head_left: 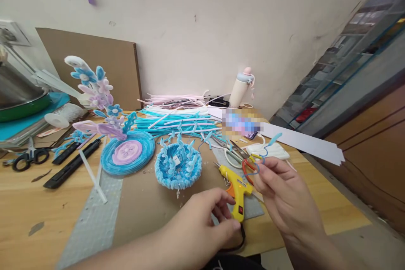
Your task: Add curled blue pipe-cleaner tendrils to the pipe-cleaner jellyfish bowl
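Observation:
In my right hand point(281, 194), a thin curled blue pipe cleaner point(268, 151) with a fuzzy leaf-like end is pinched between thumb and fingertips. My left hand point(205, 219) is bent beside the handle of a yellow glue gun point(238, 190), fingers and thumb apart; its tips meet or overlap the handle's edge, and I see no firm grip. The gun lies on its side, a small light lit on its body. Left of it stands a round blue fuzzy basket point(179, 166) with curly blue sprigs upright inside and a bead string hanging in front.
Orange-handled pliers point(248, 171) and scissors point(232, 158) lie behind the gun. A blue and lilac disc point(128, 154) with a flower stalk point(107, 101) stands left. Blue pipe cleaners point(177, 122) are heaped behind. Black cutters point(72, 164), dark scissors point(30, 156), and a bottle point(239, 88) surround these.

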Action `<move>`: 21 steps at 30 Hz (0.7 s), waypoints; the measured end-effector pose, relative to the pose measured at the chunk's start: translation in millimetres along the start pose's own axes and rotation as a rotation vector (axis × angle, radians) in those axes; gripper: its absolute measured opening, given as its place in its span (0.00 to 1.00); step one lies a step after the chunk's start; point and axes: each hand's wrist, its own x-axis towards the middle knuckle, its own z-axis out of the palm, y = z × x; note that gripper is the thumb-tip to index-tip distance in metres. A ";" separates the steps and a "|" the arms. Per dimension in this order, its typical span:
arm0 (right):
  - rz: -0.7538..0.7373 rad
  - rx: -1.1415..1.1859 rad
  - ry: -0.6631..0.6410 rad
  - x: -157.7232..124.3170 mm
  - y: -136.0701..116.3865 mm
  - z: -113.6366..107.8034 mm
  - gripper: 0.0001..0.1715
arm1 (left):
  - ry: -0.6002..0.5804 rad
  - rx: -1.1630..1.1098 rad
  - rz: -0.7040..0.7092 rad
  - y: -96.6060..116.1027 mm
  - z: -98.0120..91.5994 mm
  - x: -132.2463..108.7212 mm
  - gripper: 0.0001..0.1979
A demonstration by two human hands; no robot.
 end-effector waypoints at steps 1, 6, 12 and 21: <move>0.002 0.000 0.017 -1.2 2.0 -5.6 0.17 | 0.022 0.025 0.001 -2.5 6.1 8.8 0.14; 0.061 0.054 0.056 -6.2 12.1 -26.8 0.17 | 0.100 0.321 -0.018 -2.3 29.8 39.8 0.12; -0.141 0.015 0.136 -6.4 6.3 -36.2 0.14 | -0.016 0.689 -0.106 21.9 49.1 55.8 0.22; -0.528 0.061 0.245 9.2 -50.1 -62.1 0.12 | 0.013 0.842 -0.077 23.7 42.7 54.6 0.22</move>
